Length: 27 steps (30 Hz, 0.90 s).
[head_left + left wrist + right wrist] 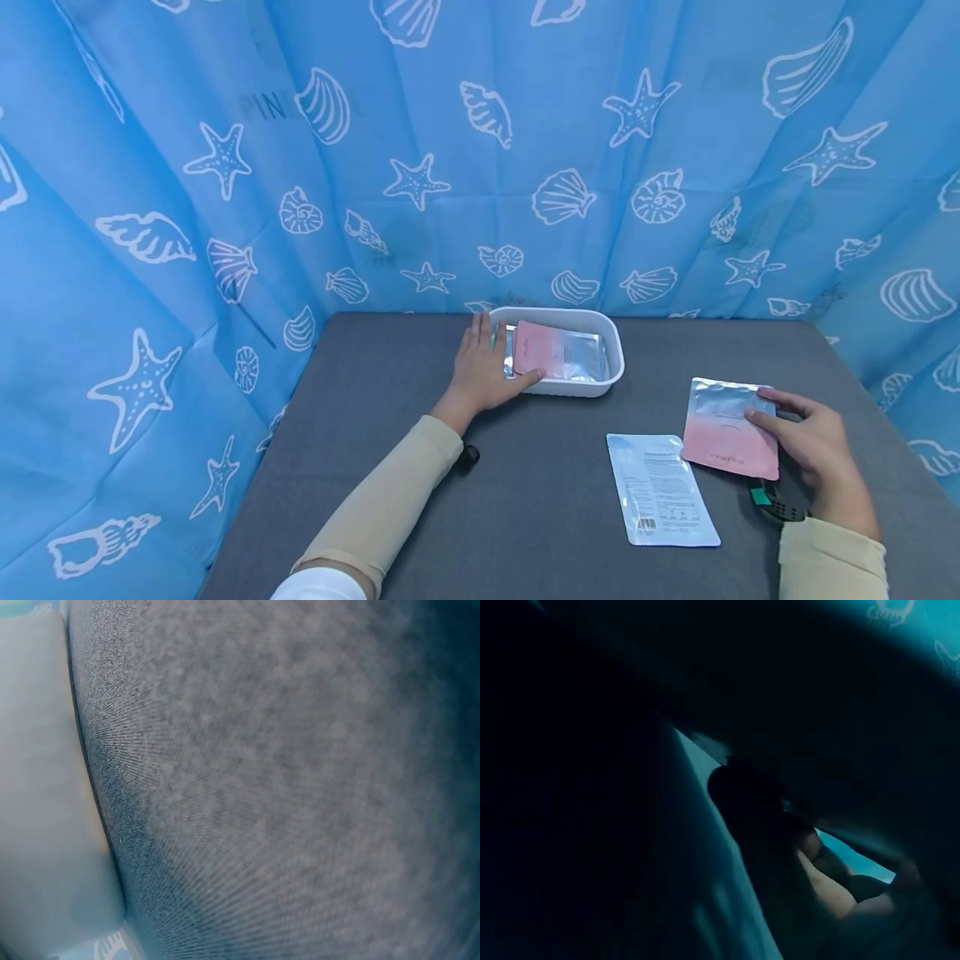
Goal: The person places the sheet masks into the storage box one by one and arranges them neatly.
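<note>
My left hand rests against the left end of a white plastic bin, fingers fairly straight along that end and thumb over the front rim. Inside the bin lie pink-and-silver sheet mask packets. On the right, my right hand pinches another pink-and-silver packet at its right edge, thumb on top. The packet's lower left corner is close to a white packet with printed text lying on the table. The right wrist view is dark; part of the hand shows below a shadowed surface.
A grey cloth-covered table lies under everything. Behind and beside it hangs a blue curtain with white shells and starfish. The bin stands near the table's back edge. In the left wrist view, the bin wall fills the left side.
</note>
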Available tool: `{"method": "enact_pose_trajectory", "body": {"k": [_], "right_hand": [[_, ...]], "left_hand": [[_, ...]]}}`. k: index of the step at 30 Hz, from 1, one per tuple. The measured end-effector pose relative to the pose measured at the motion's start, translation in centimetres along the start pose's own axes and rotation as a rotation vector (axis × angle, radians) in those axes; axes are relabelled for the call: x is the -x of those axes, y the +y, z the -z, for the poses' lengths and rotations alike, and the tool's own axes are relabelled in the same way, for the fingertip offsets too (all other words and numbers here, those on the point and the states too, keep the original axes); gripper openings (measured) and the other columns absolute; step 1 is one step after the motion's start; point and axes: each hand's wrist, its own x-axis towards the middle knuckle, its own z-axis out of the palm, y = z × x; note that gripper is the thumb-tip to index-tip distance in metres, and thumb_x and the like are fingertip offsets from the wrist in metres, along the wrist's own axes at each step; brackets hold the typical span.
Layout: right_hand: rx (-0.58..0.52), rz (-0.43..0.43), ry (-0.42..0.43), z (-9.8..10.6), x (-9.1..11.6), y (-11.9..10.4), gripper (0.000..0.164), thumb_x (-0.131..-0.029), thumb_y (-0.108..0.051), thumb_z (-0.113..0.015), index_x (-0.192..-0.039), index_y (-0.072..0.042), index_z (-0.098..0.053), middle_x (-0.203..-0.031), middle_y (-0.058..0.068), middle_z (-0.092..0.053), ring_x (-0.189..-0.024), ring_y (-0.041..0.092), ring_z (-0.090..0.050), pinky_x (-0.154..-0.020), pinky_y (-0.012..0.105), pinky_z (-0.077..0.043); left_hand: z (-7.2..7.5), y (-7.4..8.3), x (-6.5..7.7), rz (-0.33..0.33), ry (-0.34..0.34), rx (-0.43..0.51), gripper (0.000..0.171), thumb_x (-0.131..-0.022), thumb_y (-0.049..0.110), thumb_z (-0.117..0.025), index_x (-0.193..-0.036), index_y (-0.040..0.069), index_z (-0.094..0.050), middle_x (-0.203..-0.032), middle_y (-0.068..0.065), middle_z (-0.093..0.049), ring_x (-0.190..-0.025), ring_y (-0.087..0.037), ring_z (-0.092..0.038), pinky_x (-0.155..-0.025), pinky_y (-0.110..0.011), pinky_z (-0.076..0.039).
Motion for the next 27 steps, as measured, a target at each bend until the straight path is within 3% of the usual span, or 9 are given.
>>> {"method": "enact_pose_trajectory", "body": {"k": [1,3,6,9,11,13,17,24,27], "right_hand": [[-0.014,0.002,0.015,-0.1,0.0,-0.2,0.082,-0.104,-0.05,-0.062,-0.162,0.002,-0.035,-0.166,0.039,-0.025,-0.147,0.06,-0.025,-0.112,0.074,-0.039],[-0.033,0.01,0.049,-0.2,0.1,-0.6,0.081,-0.105,-0.049,-0.062,-0.163,0.0,-0.034,-0.167,0.038,-0.024,-0.15,0.06,-0.022,-0.114,0.077,-0.035],[-0.049,0.003,0.111,-0.3,0.3,-1.3,0.078,-0.105,-0.048,-0.061,-0.165,-0.006,-0.035,-0.17,0.033,-0.024,-0.151,0.057,-0.023,-0.112,0.073,-0.043],[-0.082,-0.008,0.181,-0.6,0.5,-2.2,0.075,-0.104,-0.046,-0.063,-0.165,-0.011,-0.037,-0.169,0.029,-0.028,-0.14,0.047,-0.038,-0.093,0.04,-0.062],[-0.109,-0.012,0.222,-0.8,0.7,-2.9,0.073,-0.103,-0.043,-0.065,-0.165,-0.015,-0.039,-0.167,0.026,-0.031,-0.122,0.031,-0.054,-0.074,0.018,-0.058],[-0.14,-0.008,0.259,-1.0,1.0,-3.6,0.071,-0.103,-0.041,-0.067,-0.164,-0.017,-0.041,-0.165,0.023,-0.035,-0.101,0.014,-0.058,-0.061,0.005,-0.046],[-0.214,-0.015,0.293,-1.3,1.5,-5.1,0.068,-0.102,-0.038,-0.07,-0.163,-0.024,-0.044,-0.164,0.018,-0.036,-0.084,-0.006,-0.052,-0.061,0.003,-0.047],[-0.368,0.039,0.399,-3.1,2.0,-7.1,0.061,-0.1,-0.022,-0.073,-0.158,-0.022,-0.053,-0.146,0.007,-0.047,-0.075,-0.014,-0.058,-0.063,0.002,-0.049],[-0.377,0.087,0.441,-4.2,2.2,-7.9,0.06,-0.1,-0.02,-0.072,-0.157,-0.019,-0.054,-0.141,0.003,-0.05,-0.08,-0.013,-0.06,-0.067,0.001,-0.049]], "left_hand": [[0.0,0.0,0.0,0.0,-0.002,0.003,0.12,-0.09,0.093,-0.038,-0.171,0.007,-0.015,-0.179,-0.023,0.0,-0.167,-0.04,0.001,-0.135,-0.052,-0.01],[0.0,0.0,0.0,0.002,0.002,0.006,0.12,-0.09,0.092,-0.038,-0.171,0.007,-0.015,-0.179,-0.023,0.0,-0.167,-0.04,0.001,-0.135,-0.052,-0.01],[0.0,0.0,0.0,0.004,0.007,0.002,0.119,-0.09,0.092,-0.04,-0.171,0.008,-0.015,-0.179,-0.023,-0.001,-0.167,-0.039,0.001,-0.135,-0.051,-0.01],[0.0,0.0,0.0,0.006,0.008,0.002,0.119,-0.09,0.091,-0.04,-0.171,0.008,-0.015,-0.179,-0.023,0.0,-0.167,-0.039,0.003,-0.135,-0.051,-0.009],[0.1,0.0,0.1,0.007,0.001,0.01,0.119,-0.09,0.092,-0.04,-0.171,0.008,-0.013,-0.179,-0.022,0.001,-0.167,-0.037,0.006,-0.136,-0.051,-0.008],[0.1,0.1,0.1,0.007,-0.007,0.021,0.12,-0.09,0.093,-0.039,-0.171,0.009,-0.012,-0.179,-0.022,0.002,-0.167,-0.036,0.01,-0.136,-0.051,-0.007],[0.1,0.2,0.1,0.002,-0.015,0.028,0.121,-0.089,0.094,-0.037,-0.171,0.009,-0.01,-0.179,-0.021,0.003,-0.166,-0.034,0.013,-0.136,-0.051,-0.006],[0.0,0.0,-0.2,0.005,-0.015,-0.016,0.12,-0.089,0.093,-0.037,-0.171,0.009,-0.011,-0.179,-0.022,0.001,-0.167,-0.039,0.003,-0.136,-0.051,-0.008],[0.0,0.0,-0.2,0.012,-0.025,-0.016,0.121,-0.089,0.094,-0.036,-0.171,0.009,-0.011,-0.179,-0.021,0.003,-0.167,-0.038,0.006,-0.136,-0.05,-0.007]]}}
